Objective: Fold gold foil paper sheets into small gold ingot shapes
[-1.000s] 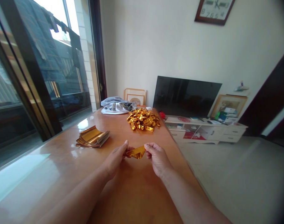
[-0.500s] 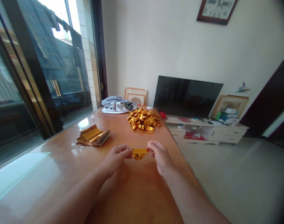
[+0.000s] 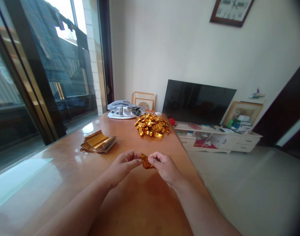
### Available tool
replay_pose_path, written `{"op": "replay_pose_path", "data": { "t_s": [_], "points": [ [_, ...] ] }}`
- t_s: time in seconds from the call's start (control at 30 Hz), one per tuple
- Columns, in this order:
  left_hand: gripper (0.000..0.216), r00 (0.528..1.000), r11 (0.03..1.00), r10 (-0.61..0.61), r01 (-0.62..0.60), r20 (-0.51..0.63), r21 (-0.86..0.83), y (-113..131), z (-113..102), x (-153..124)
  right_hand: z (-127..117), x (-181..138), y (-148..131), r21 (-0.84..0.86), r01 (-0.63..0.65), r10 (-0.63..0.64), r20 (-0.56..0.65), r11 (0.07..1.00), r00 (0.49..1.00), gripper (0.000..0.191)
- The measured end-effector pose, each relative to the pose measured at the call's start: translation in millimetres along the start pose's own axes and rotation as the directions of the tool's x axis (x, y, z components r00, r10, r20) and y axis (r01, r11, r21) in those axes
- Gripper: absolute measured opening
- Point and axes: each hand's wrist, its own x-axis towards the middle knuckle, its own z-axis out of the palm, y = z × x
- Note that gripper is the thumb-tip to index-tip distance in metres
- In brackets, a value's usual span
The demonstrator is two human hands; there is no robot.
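Note:
A small folded piece of gold foil paper (image 3: 145, 161) hangs just above the wooden table (image 3: 130, 203), pinched from both sides. My left hand (image 3: 122, 165) grips its left end with thumb and fingers closed. My right hand (image 3: 164, 167) is closed on its right end, and the two hands sit close together. Further along the table lies a heap of folded gold foil pieces (image 3: 151, 125). To the left rests a flat stack of gold foil sheets (image 3: 98, 142).
A crumpled grey and white cloth (image 3: 122, 110) lies at the table's far end, with picture frames (image 3: 143, 100) behind it. A dark television (image 3: 198, 102) stands on a low white cabinet (image 3: 217, 139) to the right. Glass sliding doors (image 3: 39, 82) run along the left.
My hands have drawn together, pushing the gold foil piece from a stretched strip into a shorter, bunched shape. The heap and the stack have not moved.

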Motion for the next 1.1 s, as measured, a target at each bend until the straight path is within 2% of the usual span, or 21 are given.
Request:
{"op": "replay_pose_path", "data": {
  "t_s": [0.1, 0.27, 0.53, 0.7, 0.77, 0.87, 0.97, 1.1],
  "points": [
    [0.018, 0.999, 0.999, -0.006, 0.005, -0.034, -0.031, 0.6, -0.9, -0.3, 0.8, 0.4, -0.9, 0.046, -0.004, 0.004, 0.003, 0.999, 1.000, 0.025],
    [0.015, 1.000, 0.997, 0.008, -0.010, -0.016, -0.071, -1.8, -1.1, 0.0, 5.1, -2.4, -6.7, 0.114, -0.061, 0.057, 0.039, 0.992, 0.998, 0.027],
    [0.015, 1.000, 0.999, -0.001, 0.000, -0.014, -0.046, 0.8, -0.4, -1.1, 9.6, -6.6, -13.6, 0.170, -0.131, 0.115, 0.104, 0.977, 0.988, 0.027],
    [0.019, 0.998, 0.998, 0.032, -0.035, -0.055, -0.057, -1.9, 4.1, -0.2, 11.9, -6.1, -9.0, 0.150, -0.108, 0.099, 0.063, 0.983, 0.993, 0.031],
    [0.021, 0.987, 0.996, 0.083, -0.086, -0.136, -0.012, -5.2, 6.5, 0.8, 13.0, -5.5, -6.6, 0.132, -0.072, 0.071, 0.012, 0.989, 0.997, 0.031],
    [0.022, 0.948, 0.969, 0.208, -0.166, -0.241, 0.183, -10.7, 9.9, 1.8, 14.4, -4.3, -2.4, 0.114, -0.035, 0.043, -0.070, 0.993, 0.997, 0.031],
    [0.021, 0.924, 0.915, 0.293, -0.196, -0.247, 0.351, -15.6, 13.0, 1.7, 15.9, -3.3, 2.0, 0.106, -0.012, 0.024, -0.110, 0.994, 0.994, 0.031],
    [0.021, 0.911, 0.898, 0.313, -0.191, -0.270, 0.396, -21.0, 16.7, 2.0, 19.2, -3.0, 5.4, 0.085, 0.012, -0.001, -0.123, 0.996, 0.992, 0.031]
  ]
}}
